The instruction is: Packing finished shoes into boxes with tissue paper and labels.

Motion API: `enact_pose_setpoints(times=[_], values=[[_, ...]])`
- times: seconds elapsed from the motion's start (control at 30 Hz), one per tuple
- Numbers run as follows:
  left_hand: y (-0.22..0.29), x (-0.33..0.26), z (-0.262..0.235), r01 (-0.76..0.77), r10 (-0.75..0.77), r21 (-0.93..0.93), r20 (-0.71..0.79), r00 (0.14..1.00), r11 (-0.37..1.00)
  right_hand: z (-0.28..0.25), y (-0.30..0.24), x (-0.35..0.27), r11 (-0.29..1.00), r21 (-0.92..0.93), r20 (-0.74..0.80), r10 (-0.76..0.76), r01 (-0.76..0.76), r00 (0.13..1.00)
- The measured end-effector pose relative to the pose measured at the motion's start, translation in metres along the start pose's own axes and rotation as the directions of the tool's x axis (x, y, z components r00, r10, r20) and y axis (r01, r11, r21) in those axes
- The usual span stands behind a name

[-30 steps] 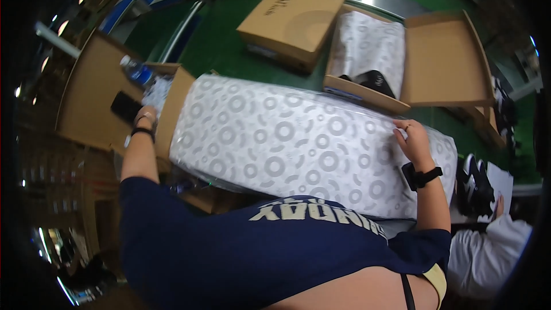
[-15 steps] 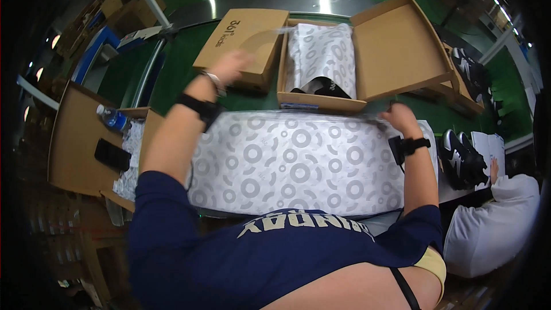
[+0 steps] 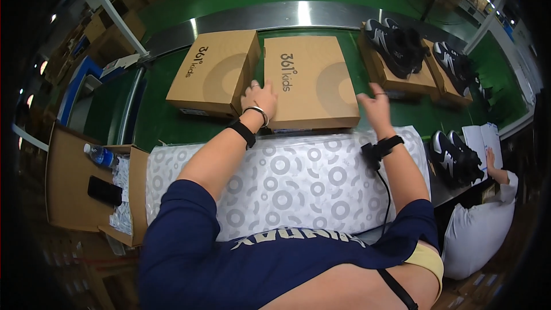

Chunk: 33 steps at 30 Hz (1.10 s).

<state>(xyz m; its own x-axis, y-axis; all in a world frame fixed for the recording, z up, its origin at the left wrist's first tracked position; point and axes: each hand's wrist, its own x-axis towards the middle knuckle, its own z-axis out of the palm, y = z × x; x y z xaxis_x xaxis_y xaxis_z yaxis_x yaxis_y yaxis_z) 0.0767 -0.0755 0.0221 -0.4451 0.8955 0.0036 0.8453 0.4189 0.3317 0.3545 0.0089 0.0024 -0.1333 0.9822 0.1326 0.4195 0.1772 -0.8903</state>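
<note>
In the upper middle of the frame, a brown cardboard shoebox (image 3: 310, 83) with its lid down lies on the green work surface (image 3: 158, 117). It is placed between the two hands. The left hand (image 3: 259, 100) is at the lower left side of this box, in the narrow gap beside the second shoebox (image 3: 215, 72); its fingers are loosely spread, and they seem to touch the box's side, but I cannot tell how firmly. The right hand (image 3: 377, 110) is just beside the lower right side, with thumb and fingers wide apart and nothing inside them; whether a fingertip touches the cardboard is not clear.

So the shoebox lies to the right of the left hand and to the left of the right hand, and most of it extends beyond both, toward the top of the frame. Its long axis seems to run up the frame, away from the person, although the wide lens bends the edges. The left hand is the nearer one.

Below the box, across the centre, is a stack of white wrapping paper (image 3: 281, 189) with grey rings. At the upper right, black sneakers (image 3: 396, 49) rest on a cardboard box (image 3: 416, 83). At the right edge, a co-worker's hand (image 3: 490, 158) rests near white paper.
</note>
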Motion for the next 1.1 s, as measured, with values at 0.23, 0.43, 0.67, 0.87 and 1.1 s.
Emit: enact_pose_setpoints(times=[0.23,0.43,0.67,0.87,1.1], values=[[0.126,-0.032,0.042,-0.729,0.716,0.010,0.180,0.674,0.684,-0.047,0.085,0.101,0.660,0.611,-0.212,0.669,-0.437,0.713],[0.120,0.000,0.032,-0.436,0.400,0.121,0.239,0.885,0.892,-0.011,0.081,0.088,0.612,0.741,-0.249,0.632,-0.276,0.734],[-0.119,0.110,0.017,-0.133,0.152,0.371,-0.023,0.988,0.919,0.040,-0.040,-0.032,0.981,0.181,-0.121,0.090,-0.067,0.989],[-0.172,0.055,-0.066,0.473,-0.450,0.478,-0.171,0.877,0.740,-0.036,-0.050,0.058,0.838,-0.401,0.044,-0.385,0.370,0.922],[-0.015,-0.084,-0.048,-0.530,0.496,-0.066,-0.275,0.824,0.845,-0.043,-0.174,-0.027,0.814,-0.265,0.236,-0.465,0.516,0.854]])
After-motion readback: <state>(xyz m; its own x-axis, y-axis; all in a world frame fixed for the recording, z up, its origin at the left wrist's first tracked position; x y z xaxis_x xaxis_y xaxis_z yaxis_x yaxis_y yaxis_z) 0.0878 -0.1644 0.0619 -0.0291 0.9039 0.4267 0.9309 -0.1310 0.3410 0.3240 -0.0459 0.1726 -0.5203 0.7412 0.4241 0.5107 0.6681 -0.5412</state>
